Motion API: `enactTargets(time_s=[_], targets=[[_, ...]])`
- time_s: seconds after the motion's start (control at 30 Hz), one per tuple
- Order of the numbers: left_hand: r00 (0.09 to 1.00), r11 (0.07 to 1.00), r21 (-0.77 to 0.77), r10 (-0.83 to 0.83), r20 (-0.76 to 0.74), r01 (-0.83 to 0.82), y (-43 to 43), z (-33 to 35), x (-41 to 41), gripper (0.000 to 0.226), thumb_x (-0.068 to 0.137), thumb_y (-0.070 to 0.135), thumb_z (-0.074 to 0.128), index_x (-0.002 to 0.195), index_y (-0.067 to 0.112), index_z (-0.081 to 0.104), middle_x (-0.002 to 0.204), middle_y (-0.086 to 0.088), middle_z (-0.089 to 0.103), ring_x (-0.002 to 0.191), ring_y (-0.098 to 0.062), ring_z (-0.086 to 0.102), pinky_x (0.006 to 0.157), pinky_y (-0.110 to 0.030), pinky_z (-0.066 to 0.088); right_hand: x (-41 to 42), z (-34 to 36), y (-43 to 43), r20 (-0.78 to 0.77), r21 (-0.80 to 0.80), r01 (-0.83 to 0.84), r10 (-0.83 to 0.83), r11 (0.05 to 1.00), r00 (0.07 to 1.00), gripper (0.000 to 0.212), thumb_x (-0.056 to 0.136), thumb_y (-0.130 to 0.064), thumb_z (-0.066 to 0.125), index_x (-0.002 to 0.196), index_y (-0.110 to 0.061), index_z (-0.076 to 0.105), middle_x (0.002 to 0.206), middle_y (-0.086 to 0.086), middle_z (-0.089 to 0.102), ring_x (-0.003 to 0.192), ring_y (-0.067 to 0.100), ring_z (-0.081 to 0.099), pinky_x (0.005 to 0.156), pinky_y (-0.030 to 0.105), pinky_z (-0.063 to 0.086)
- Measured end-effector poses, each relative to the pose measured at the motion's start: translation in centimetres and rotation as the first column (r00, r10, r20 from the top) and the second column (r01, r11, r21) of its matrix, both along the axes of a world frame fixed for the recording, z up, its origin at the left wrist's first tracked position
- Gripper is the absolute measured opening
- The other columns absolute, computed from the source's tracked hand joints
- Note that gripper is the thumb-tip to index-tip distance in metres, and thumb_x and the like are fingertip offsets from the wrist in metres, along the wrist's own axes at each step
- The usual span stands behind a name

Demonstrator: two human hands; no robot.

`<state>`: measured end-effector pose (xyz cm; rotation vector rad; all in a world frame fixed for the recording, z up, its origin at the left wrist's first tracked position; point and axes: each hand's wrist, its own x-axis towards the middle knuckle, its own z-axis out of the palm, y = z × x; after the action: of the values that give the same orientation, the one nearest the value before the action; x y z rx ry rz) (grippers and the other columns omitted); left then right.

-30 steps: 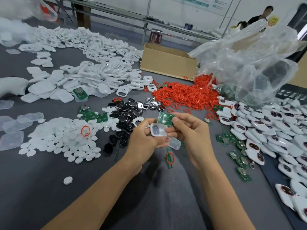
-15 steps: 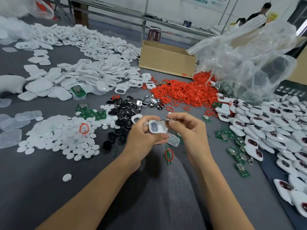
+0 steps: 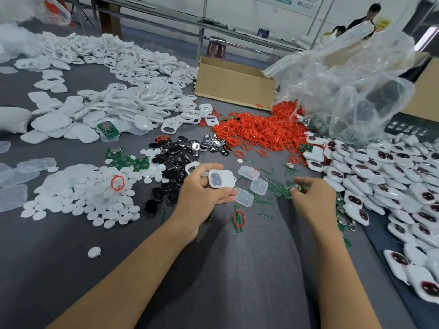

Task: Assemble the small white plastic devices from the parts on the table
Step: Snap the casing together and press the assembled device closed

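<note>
Rightward, away from the white shell (image 3: 222, 178), the right hand (image 3: 313, 198) has gone. It now pinches a green circuit board (image 3: 291, 190) low over the table (image 3: 71, 257), likely the next insert. The left hand (image 3: 202, 193) grips the shell just above the table. Clear covers (image 3: 259, 186) and green scraps (image 3: 273, 188) clutter the gap between the hands.

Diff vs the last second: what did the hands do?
The right hand left the white shell and moved off to the right, where its fingers now pinch a green board low over the table. Whether it is the board held earlier I cannot tell. The left hand kept its grip on the shell. The red rings and the other piles lie as before.
</note>
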<state>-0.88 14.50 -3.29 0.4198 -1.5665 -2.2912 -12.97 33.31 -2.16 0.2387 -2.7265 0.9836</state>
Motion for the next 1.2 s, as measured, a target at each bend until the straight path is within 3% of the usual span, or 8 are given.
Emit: enactTargets(time_s=[0.37,0.53,0.6,0.7,0.83,0.97,1.1,1.2], targets=[[1.0,1.0,-0.001,-0.007,-0.016,0.007,0.0,-0.2,-0.1,0.041,0.08,-0.02,0.063,0.113,0.004,0.057,0.104,-0.025,0.066,0.081,-0.03,0.072,0.069,-0.03,0.06,-1.0,0.6,-1.2,0.16,0.055,0.039,-0.048,0.998,0.986,0.021,0.075,-0.006,0.071,0.095,-0.013,0.073,0.094,0.014,0.069,0.094,0.028,0.062,0.078,0.03,0.048],[1.0,1.0,0.014,-0.008,-0.025,0.008,-0.1,-0.3,-0.1,0.042,0.079,-0.019,0.065,0.114,0.003,0.056,0.103,-0.025,0.066,0.081,-0.03,0.072,0.068,-0.029,0.06,-3.7,2.0,-2.4,0.299,0.281,0.013,-0.101,0.96,0.949,0.023,0.076,-0.009,0.068,0.099,-0.003,0.07,0.102,0.018,0.068,0.1,0.033,0.061,0.084,0.036,0.052],[1.0,1.0,0.016,-0.009,-0.027,0.009,-0.1,-0.4,-0.1,0.043,0.078,-0.018,0.066,0.114,0.003,0.057,0.103,-0.025,0.067,0.085,-0.032,0.072,0.069,-0.029,0.06,-4.5,3.0,-2.8,0.379,0.397,-0.037,-0.127,0.917,0.917,0.028,0.078,-0.014,0.071,0.103,-0.002,0.067,0.091,0.012,0.069,0.088,0.027,0.063,0.074,0.031,0.05],[1.0,1.0,0.011,-0.013,-0.029,0.013,-0.2,-0.5,-0.2,0.042,0.078,-0.017,0.067,0.113,0.005,0.057,0.103,-0.024,0.067,0.088,-0.034,0.071,0.07,-0.029,0.059,-4.8,4.2,-3.4,0.451,0.556,-0.161,-0.133,0.815,0.883,0.015,0.083,-0.02,0.066,0.08,-0.006,0.065,0.06,0.005,0.059,0.058,0.017,0.054,0.058,0.026,0.043],[1.0,1.0,0.011,-0.016,-0.025,0.016,-0.2,-0.5,-0.1,0.042,0.078,-0.017,0.067,0.111,0.007,0.058,0.102,-0.023,0.068,0.088,-0.032,0.072,0.069,-0.027,0.059,-5.0,4.7,-3.6,0.5,0.626,-0.269,-0.113,0.732,0.858,0.02,0.087,-0.024,0.06,0.071,-0.012,0.06,0.061,0.002,0.059,0.054,0.012,0.054,0.06,0.022,0.044],[1.0,1.0,0.018,-0.011,-0.029,0.012,-0.2,-0.4,-0.1,0.042,0.078,-0.018,0.066,0.112,0.005,0.057,0.102,-0.023,0.067,0.084,-0.03,0.072,0.068,-0.027,0.058,-4.8,4.1,-3.3,0.405,0.579,-0.2,-0.066,0.79,0.912,0.013,0.078,-0.016,0.068,0.072,-0.006,0.065,0.06,0.007,0.061,0.057,0.016,0.056,0.049,0.025,0.041],[0.999,1.0,0.015,-0.009,-0.032,0.01,-0.1,-0.4,0.1,0.042,0.077,-0.018,0.066,0.11,0.006,0.057,0.104,-0.024,0.067,0.09,-0.035,0.07,0.069,-0.027,0.059,-4.2,3.1,-2.8,0.323,0.439,-0.144,-0.006,0.887,0.946,0.02,0.076,-0.007,0.067,0.094,-0.001,0.069,0.094,0.018,0.069,0.088,0.031,0.065,0.077,0.039,0.055],[1.0,1.0,0.013,-0.01,-0.027,0.011,0.0,-0.3,0.2,0.042,0.077,-0.018,0.067,0.111,0.006,0.058,0.104,-0.024,0.067,0.092,-0.036,0.07,0.07,-0.029,0.059,-2.2,2.1,-2.7,0.132,0.461,-0.05,-0.012,0.886,0.991,0.021,0.078,-0.009,0.057,0.096,-0.009,0.068,0.101,0.02,0.065,0.095,0.039,0.061,0.077,0.042,0.053]])
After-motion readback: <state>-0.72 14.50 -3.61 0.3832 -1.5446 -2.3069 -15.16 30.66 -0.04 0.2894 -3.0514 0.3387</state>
